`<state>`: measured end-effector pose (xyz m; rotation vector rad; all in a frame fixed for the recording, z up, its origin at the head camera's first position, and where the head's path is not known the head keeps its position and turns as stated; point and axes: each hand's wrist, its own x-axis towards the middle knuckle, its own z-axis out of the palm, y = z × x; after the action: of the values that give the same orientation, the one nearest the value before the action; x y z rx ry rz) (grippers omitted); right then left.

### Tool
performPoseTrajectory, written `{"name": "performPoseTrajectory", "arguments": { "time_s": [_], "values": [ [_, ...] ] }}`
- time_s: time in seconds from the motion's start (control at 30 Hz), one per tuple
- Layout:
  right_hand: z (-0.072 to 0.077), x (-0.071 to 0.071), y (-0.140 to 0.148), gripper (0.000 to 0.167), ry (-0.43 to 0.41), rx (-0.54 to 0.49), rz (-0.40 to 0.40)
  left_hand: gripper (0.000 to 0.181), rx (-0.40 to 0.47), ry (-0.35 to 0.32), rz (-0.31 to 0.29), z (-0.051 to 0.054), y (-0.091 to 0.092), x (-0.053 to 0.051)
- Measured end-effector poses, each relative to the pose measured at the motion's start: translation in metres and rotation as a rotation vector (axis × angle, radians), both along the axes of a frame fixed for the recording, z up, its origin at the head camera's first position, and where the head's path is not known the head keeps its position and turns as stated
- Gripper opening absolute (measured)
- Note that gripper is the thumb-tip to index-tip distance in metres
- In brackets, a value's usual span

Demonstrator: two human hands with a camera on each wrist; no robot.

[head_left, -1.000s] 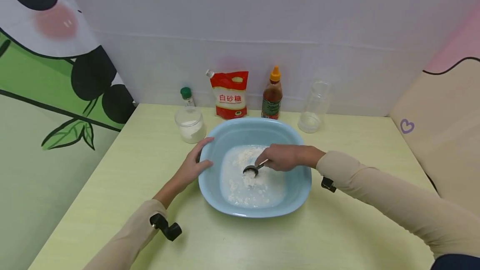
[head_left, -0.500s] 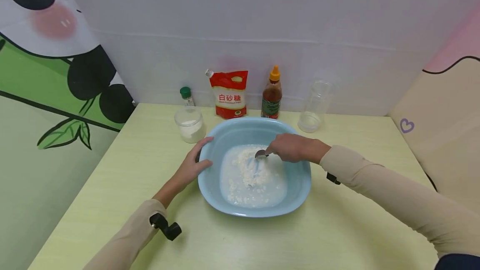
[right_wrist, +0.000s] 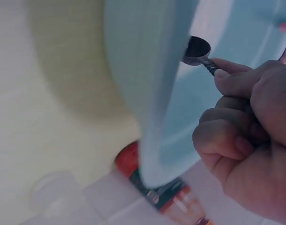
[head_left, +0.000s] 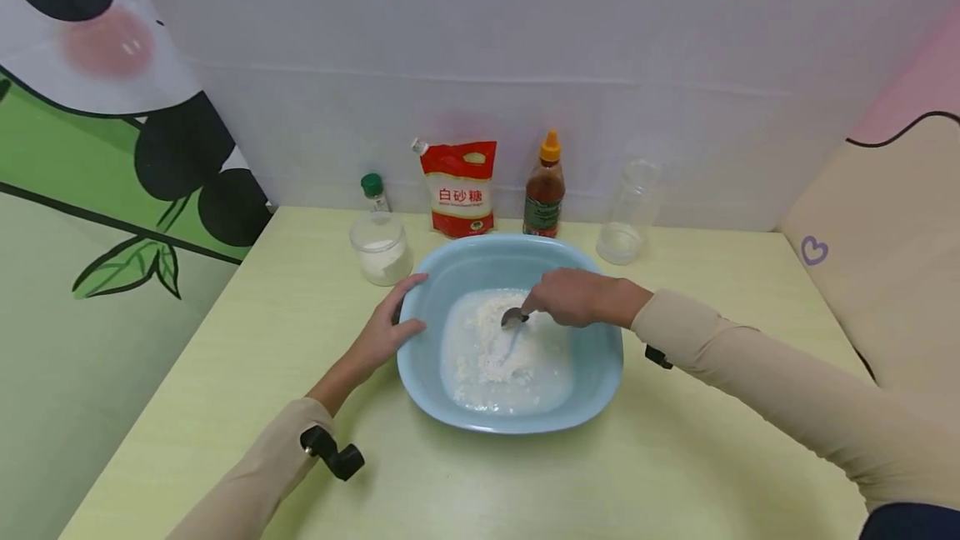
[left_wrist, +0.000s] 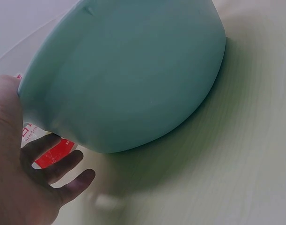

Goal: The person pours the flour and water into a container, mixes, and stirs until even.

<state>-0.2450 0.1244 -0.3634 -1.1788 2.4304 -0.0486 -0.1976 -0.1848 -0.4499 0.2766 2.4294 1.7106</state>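
A light-blue plastic basin (head_left: 510, 423) stands on the table with milky liquid (head_left: 551, 386) and a heap of white powder (head_left: 498, 357) in it. At its left rim my left hand (head_left: 378, 336) holds the edge between thumb and fingers; the left wrist view shows the lower fingers (left_wrist: 72, 185) spread beside the outer wall. My right hand (head_left: 573, 297), over the basin, grips the handle of a small dark measuring spoon (head_left: 513, 318). The spoon's round bowl (right_wrist: 197, 49) hangs above the powder. Most of the handle is hidden in the curled fingers.
Behind the basin stand a red sugar pouch (head_left: 461, 190) and a sauce bottle (head_left: 544, 190) with a yellow cap. A glass jar of white powder (head_left: 381, 252) and a green-capped bottle (head_left: 373, 190) are at left, a tall clear container (head_left: 626, 219) at right.
My right hand has lifted the measuring spoon out of the powder and moved it toward the back, then slightly left again. The white heap has changed shape. The left hand stays on the rim.
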Motion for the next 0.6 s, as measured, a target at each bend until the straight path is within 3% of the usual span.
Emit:
{"name": "performPoseTrajectory", "arguments": {
  "time_s": [0.13,0.27,0.47,0.53,0.6],
  "values": [
    [0.004,-0.009,0.019,0.037,0.010,0.050,-0.046,0.071,-0.012,-0.010,0.000,-0.001,0.001,0.000],
    [0.011,-0.006,0.028,0.032,-0.041,0.102,-0.059,0.070,-0.006,0.007,-0.006,-0.001,0.000,0.000],
    [0.012,0.013,0.018,0.030,-0.286,0.055,0.042,0.070,0.000,0.018,0.003,0.000,-0.001,0.001],
    [0.010,0.017,0.014,0.031,-0.316,0.016,0.079,0.070,0.000,0.018,0.003,-0.001,0.000,0.001],
    [0.009,0.018,0.012,0.031,-0.278,0.001,0.065,0.070,0.001,0.018,0.002,-0.001,0.001,0.001]
  ]
}}
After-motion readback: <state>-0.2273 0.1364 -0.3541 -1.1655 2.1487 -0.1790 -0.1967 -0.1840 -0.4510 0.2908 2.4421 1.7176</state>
